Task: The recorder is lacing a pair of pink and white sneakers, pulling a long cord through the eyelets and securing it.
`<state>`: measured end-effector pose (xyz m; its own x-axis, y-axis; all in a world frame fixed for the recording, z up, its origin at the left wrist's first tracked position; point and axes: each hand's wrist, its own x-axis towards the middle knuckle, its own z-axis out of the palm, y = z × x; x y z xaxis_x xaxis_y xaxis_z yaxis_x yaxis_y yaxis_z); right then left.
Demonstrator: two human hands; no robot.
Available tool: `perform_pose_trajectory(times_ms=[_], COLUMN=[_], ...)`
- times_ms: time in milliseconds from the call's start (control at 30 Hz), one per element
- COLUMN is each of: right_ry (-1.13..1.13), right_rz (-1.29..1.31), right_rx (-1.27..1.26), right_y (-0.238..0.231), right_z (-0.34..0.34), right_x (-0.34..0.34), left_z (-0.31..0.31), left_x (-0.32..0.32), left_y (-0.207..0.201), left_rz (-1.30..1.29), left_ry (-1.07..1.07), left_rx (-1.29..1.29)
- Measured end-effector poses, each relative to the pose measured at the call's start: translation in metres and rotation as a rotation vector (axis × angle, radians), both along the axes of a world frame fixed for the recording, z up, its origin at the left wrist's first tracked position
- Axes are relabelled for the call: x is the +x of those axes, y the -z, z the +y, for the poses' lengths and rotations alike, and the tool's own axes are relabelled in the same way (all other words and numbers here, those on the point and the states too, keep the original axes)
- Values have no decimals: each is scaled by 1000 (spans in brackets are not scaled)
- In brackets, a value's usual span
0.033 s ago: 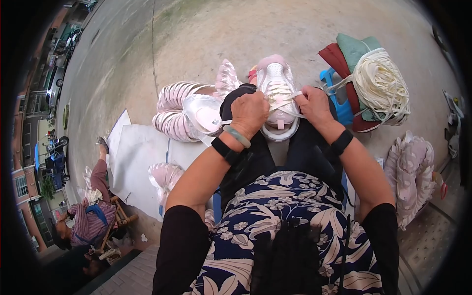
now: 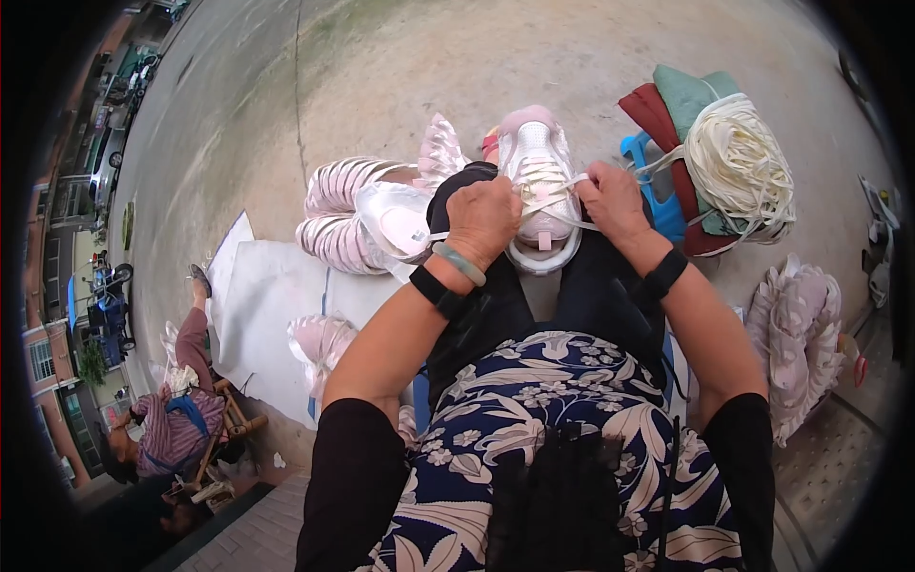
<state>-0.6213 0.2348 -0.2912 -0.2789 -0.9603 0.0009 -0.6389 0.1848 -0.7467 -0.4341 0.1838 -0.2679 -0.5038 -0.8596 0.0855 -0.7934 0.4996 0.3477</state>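
A pale pink and white sneaker [image 2: 534, 140] sits at my knees, its toe pointing away from me. Cream-white shoelaces [image 2: 541, 191] cross its tongue through the eyelets. My left hand [image 2: 483, 219] is closed in a fist at the shoe's left side, with a lace end coming out below it. On the opposite side my right hand [image 2: 613, 202] pinches a lace between thumb and fingers, and that lace runs across to the shoe's upper. Most of the left fingertips are hidden from view.
Left of my knee lie stacked pink-white shoe pieces [image 2: 334, 205] beside a white sheet [image 2: 262, 296]. A bundle of cream laces [image 2: 739, 157] rests on red and green cloth over a blue stool [image 2: 662, 205]. More shoe pieces [image 2: 796, 334] are at right. Another person [image 2: 176, 429] sits far left.
My right hand has shifted very slightly to the right with the lace. My left hand and the sneaker look unmoved.
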Motion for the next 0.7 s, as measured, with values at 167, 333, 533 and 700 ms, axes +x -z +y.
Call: perform_pose_trajectory(times_ms=[167, 333, 533, 700], right_ry=[-14, 133, -12, -379], right_rz=[51, -438, -271, 335], right_rx=[7, 147, 119, -275], right_y=[4, 5, 5, -30], right_z=[-6, 1, 26, 49], right_x=[-10, -4, -8, -8], left_z=[-9, -8, 7, 21], left_x=[11, 20, 25, 29], left_y=[5, 8, -4, -14], left_rz=[27, 46, 169, 176], left_ry=[-39, -131, -53, 129], left_rx=[-126, -92, -40, -237])
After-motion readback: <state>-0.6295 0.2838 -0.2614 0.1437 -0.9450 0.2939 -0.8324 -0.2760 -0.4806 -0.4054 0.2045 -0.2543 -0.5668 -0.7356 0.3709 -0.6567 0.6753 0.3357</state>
